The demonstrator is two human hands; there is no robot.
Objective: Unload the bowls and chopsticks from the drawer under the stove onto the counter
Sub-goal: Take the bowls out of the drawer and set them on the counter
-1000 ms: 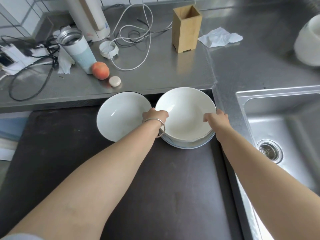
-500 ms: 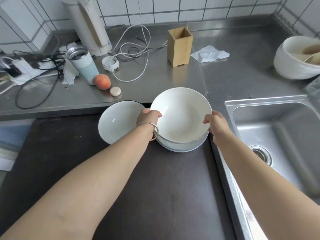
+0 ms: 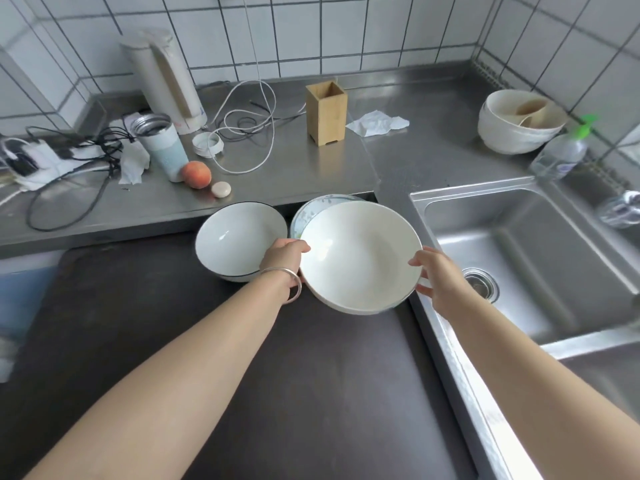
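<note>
Head view. Holding a wide white bowl [image 3: 360, 256] with both hands, mouth up, tilted a little toward the camera. Left hand [image 3: 282, 254] at the rim's 9 o'clock, fingers wrapped over the edge, a bangle [image 3: 290, 282] on the wrist. Right hand [image 3: 433, 275] at 3 o'clock, fingers [image 3: 417, 261] pinching the rim from the outside. Round thing, so no long axis to speak of; opening faces up.

Just behind at 11 o'clock, peeking out: a patterned bowl [image 3: 311, 211], partly covered by the white one; touching or not, cannot tell. At 9 o'clock past the left hand, a dark-rimmed bowl [image 3: 239, 237], upright on the dark stove top [image 3: 277, 375].

Edges now. Steel counter [image 3: 294, 174] running across at 12 o'clock, its front lip right behind the bowls. Sink [image 3: 533, 247] close at 3 o'clock, rim just beside the right hand. Open steel around a wooden holder [image 3: 327, 114] and a crumpled tissue [image 3: 377, 123]. Far at 10 o'clock, crowded: tumbler [image 3: 162, 150], peach [image 3: 196, 174], white cable [image 3: 249, 129]. A bowl stack [image 3: 519, 123] at 2 o'clock in the corner.
</note>
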